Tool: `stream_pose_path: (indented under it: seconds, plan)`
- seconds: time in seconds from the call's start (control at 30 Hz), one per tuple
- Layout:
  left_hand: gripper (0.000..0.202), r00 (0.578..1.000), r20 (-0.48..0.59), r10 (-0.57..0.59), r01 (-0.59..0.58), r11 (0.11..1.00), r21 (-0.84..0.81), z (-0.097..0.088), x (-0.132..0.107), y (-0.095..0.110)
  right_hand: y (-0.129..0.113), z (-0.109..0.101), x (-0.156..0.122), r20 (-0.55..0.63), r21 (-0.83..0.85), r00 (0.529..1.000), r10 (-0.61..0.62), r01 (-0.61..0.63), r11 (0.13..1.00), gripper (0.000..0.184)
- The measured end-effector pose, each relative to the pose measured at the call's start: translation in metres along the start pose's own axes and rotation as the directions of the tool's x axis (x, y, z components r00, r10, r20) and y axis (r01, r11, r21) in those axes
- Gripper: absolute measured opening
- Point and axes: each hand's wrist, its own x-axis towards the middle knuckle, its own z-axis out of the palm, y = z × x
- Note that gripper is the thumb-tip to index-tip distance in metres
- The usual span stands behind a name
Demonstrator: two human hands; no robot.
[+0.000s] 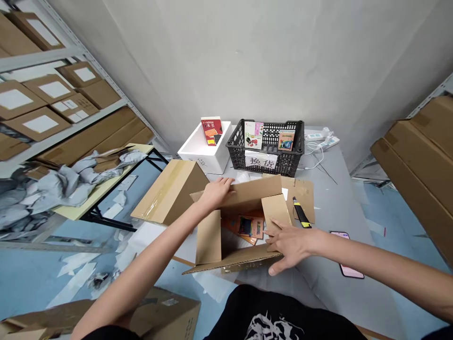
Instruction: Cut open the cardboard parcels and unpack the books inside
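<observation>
An opened cardboard box (208, 238) stands in front of me with its flaps folded out. Inside lie several small books, among them one with an orange cover (250, 226). My left hand (216, 192) rests at the far left corner, its fingers stretched over the back flap. On the right flap lies my right hand (288, 240), open with spread fingers, the thumb over the near edge. Just beyond it, a black and yellow utility knife (301, 213) lies on a flat cardboard piece (305, 193).
A taped box (170, 189) sits left of the opened one. Behind are a white foam bin (201, 158) and a black crate (283, 163), both with books. A phone (348, 257) and power strips (320, 137) lie on the grey table (329, 198). Shelves with boxes flank both sides.
</observation>
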Motion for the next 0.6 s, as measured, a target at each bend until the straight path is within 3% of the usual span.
stream_pose_path:
  seconds: [0.07,0.17,0.27,0.37,0.47,0.6]
  plan:
    - [0.052,0.979,-0.201,0.029,-0.020,0.999,0.046,0.004,-0.027,0.016,-0.001,-0.002,0.005,0.033,-0.045,0.999,0.032,-0.031,0.999,0.074]
    - [0.068,0.955,-0.291,0.062,-0.042,0.997,0.072,0.020,-0.075,0.037,-0.004,0.003,0.007,-0.059,-0.232,0.998,-0.019,0.005,0.973,0.074]
    - [0.086,0.965,-0.222,-0.139,0.147,0.989,0.017,0.044,-0.110,0.046,-0.004,0.012,0.002,-0.226,-0.455,0.964,-0.141,0.023,0.890,0.070]
    - [0.098,0.925,-0.042,-0.378,0.375,0.925,-0.067,0.062,-0.124,0.045,-0.001,0.017,-0.012,-0.325,-0.561,0.929,-0.174,-0.042,0.827,0.060]
    - [0.103,0.877,0.113,-0.467,0.480,0.856,-0.192,0.073,-0.126,0.040,0.002,0.021,-0.033,-0.424,-0.580,0.897,-0.126,-0.162,0.799,0.046]
    - [0.102,0.824,0.167,-0.542,0.555,0.712,-0.430,0.083,-0.127,0.029,0.008,0.042,-0.058,-0.573,-0.494,0.819,-0.020,-0.326,0.806,0.030]
